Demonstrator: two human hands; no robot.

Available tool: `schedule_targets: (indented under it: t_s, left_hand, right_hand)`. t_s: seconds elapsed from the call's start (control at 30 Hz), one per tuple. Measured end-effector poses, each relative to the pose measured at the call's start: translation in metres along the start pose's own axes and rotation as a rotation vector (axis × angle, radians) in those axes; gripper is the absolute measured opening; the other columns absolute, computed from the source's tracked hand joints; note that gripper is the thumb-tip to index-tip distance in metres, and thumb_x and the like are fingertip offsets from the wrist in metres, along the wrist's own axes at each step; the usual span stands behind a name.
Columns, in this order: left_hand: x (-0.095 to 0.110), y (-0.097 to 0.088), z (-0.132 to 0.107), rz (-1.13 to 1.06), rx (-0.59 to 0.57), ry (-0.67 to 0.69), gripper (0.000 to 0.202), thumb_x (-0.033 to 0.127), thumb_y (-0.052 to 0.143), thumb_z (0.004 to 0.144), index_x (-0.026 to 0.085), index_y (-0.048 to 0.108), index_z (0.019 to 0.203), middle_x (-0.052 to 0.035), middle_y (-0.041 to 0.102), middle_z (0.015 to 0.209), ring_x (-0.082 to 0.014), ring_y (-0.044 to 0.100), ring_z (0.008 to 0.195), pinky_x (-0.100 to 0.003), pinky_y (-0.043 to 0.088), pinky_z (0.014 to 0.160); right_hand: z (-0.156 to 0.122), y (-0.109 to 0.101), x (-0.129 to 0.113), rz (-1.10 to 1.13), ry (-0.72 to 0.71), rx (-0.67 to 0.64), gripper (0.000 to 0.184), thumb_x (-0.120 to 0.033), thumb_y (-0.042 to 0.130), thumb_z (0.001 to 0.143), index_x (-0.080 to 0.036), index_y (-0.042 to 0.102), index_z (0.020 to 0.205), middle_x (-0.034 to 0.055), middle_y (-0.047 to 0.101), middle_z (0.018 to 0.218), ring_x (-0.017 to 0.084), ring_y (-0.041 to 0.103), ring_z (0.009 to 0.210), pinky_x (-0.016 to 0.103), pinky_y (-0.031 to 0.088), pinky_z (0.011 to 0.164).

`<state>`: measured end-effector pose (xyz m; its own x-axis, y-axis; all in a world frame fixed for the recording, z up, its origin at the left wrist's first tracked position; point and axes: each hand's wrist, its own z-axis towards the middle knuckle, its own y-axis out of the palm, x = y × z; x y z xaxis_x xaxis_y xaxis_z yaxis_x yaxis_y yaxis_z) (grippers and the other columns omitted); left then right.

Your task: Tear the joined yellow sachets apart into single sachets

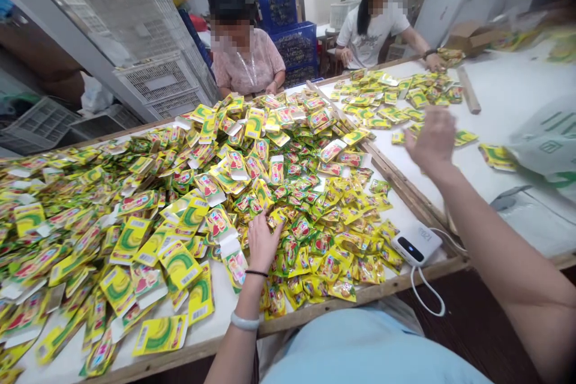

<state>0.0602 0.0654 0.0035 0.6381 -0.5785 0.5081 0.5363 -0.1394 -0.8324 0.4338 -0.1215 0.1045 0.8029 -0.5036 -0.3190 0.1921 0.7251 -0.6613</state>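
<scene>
A big heap of small yellow-green packets (pixel 189 192) covers the white table (pixel 405 207) in front of me. My left hand (pixel 262 241) rests on the heap near its front, fingers curled onto packets; whether it grips one I cannot make out. My right hand (pixel 432 139) is raised over the neighbouring table to the right, seen from the back and slightly blurred, above a few loose packets (pixel 463 137). Nothing shows in it.
A white power bank (pixel 416 243) with a cable lies at the table's right front corner. A wooden strip (pixel 400 183) divides the two tables. Two people sit at the far side, one beside a second packet pile (pixel 396 99). Plastic crates (pixel 157 81) stand at left.
</scene>
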Motion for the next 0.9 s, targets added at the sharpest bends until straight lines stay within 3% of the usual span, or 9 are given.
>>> schedule_targets:
  t_s: [0.03, 0.13, 0.2, 0.27, 0.33, 0.43, 0.63, 0.8, 0.9]
  left_hand:
    - [0.0, 0.003, 0.003, -0.064, -0.005, -0.016, 0.046, 0.04, 0.058, 0.076, 0.017, 0.052, 0.115, -0.0107, 0.057, 0.102, -0.0278, 0.051, 0.099, -0.045, 0.041, 0.086]
    - [0.0, 0.007, 0.01, -0.377, 0.013, -0.067, 0.033, 0.035, 0.064, 0.07, 0.019, 0.063, 0.099, -0.0074, 0.059, 0.093, -0.0248, 0.053, 0.094, -0.042, 0.042, 0.087]
    - [0.0, 0.004, 0.012, -0.547, 0.034, -0.11, 0.023, 0.035, 0.065, 0.069, 0.018, 0.066, 0.085, -0.0074, 0.06, 0.093, -0.0235, 0.054, 0.095, -0.039, 0.043, 0.086]
    - [-0.003, -0.003, 0.011, -0.63, 0.029, -0.15, 0.023, 0.037, 0.062, 0.071, 0.016, 0.066, 0.079, -0.008, 0.061, 0.092, -0.0218, 0.057, 0.091, -0.035, 0.047, 0.079]
    - [-0.006, -0.01, 0.008, -0.686, -0.001, -0.191, 0.029, 0.041, 0.057, 0.074, 0.014, 0.065, 0.081, -0.0069, 0.063, 0.084, -0.0187, 0.059, 0.077, -0.031, 0.051, 0.066]
    - [-0.003, -0.017, 0.0, -0.771, -0.017, -0.258, 0.035, 0.044, 0.055, 0.075, 0.013, 0.061, 0.089, -0.0035, 0.061, 0.073, -0.0152, 0.058, 0.064, -0.028, 0.052, 0.054]
    - [0.034, -0.017, -0.011, -1.025, -0.125, -0.369, 0.035, 0.039, 0.063, 0.071, 0.014, 0.056, 0.096, 0.002, 0.057, 0.067, -0.0114, 0.056, 0.061, -0.026, 0.054, 0.057]
    - [0.06, -0.022, -0.015, -1.201, -0.263, -0.343, 0.029, 0.042, 0.056, 0.078, 0.017, 0.056, 0.092, 0.0038, 0.054, 0.064, -0.0083, 0.051, 0.053, -0.029, 0.055, 0.063]
    - [0.066, -0.022, -0.017, -1.239, -0.305, -0.317, 0.03, 0.04, 0.06, 0.076, 0.016, 0.054, 0.095, -0.0006, 0.061, 0.075, -0.0123, 0.059, 0.065, -0.03, 0.054, 0.067]
  right_hand:
    - [-0.012, 0.007, -0.013, 0.046, -0.116, -0.088, 0.053, -0.029, 0.049, 0.085, -0.01, 0.034, 0.133, 0.0231, 0.039, 0.131, 0.032, 0.035, 0.121, 0.053, 0.025, 0.099]
    - [-0.063, 0.043, -0.061, 0.146, -0.411, -0.386, 0.047, -0.033, 0.068, 0.07, -0.026, 0.056, 0.116, 0.0049, 0.052, 0.126, 0.024, 0.045, 0.117, 0.038, 0.037, 0.097]
    - [-0.093, 0.065, -0.087, 0.197, -0.634, -0.627, 0.043, -0.027, 0.067, 0.072, -0.027, 0.059, 0.114, 0.0051, 0.044, 0.135, 0.028, 0.035, 0.127, 0.044, 0.032, 0.101]
    - [-0.107, 0.077, -0.101, 0.241, -0.715, -0.722, 0.028, -0.02, 0.059, 0.079, -0.025, 0.064, 0.106, 0.0054, 0.045, 0.135, 0.029, 0.029, 0.13, 0.048, 0.03, 0.102]
    - [-0.108, 0.079, -0.107, 0.315, -0.708, -0.72, 0.021, -0.014, 0.051, 0.083, -0.023, 0.067, 0.093, 0.0046, 0.054, 0.127, 0.028, 0.032, 0.129, 0.047, 0.032, 0.102]
    - [-0.097, 0.062, -0.116, 0.529, -0.614, -0.677, 0.019, -0.016, 0.048, 0.085, -0.021, 0.066, 0.088, 0.006, 0.059, 0.119, 0.024, 0.04, 0.123, 0.045, 0.034, 0.101]
    - [-0.102, 0.02, -0.155, 1.121, -0.093, -0.732, 0.02, -0.03, 0.046, 0.09, -0.019, 0.062, 0.086, 0.0075, 0.058, 0.117, 0.018, 0.054, 0.108, 0.036, 0.042, 0.094]
    - [-0.122, 0.028, -0.168, 1.145, 0.067, -0.623, 0.021, -0.034, 0.051, 0.087, -0.018, 0.064, 0.082, 0.0083, 0.06, 0.109, 0.02, 0.054, 0.107, 0.039, 0.04, 0.095]
    - [-0.134, 0.038, -0.168, 1.149, 0.148, -0.581, 0.018, -0.036, 0.054, 0.085, -0.02, 0.062, 0.083, 0.0071, 0.061, 0.103, 0.021, 0.055, 0.105, 0.038, 0.042, 0.093]
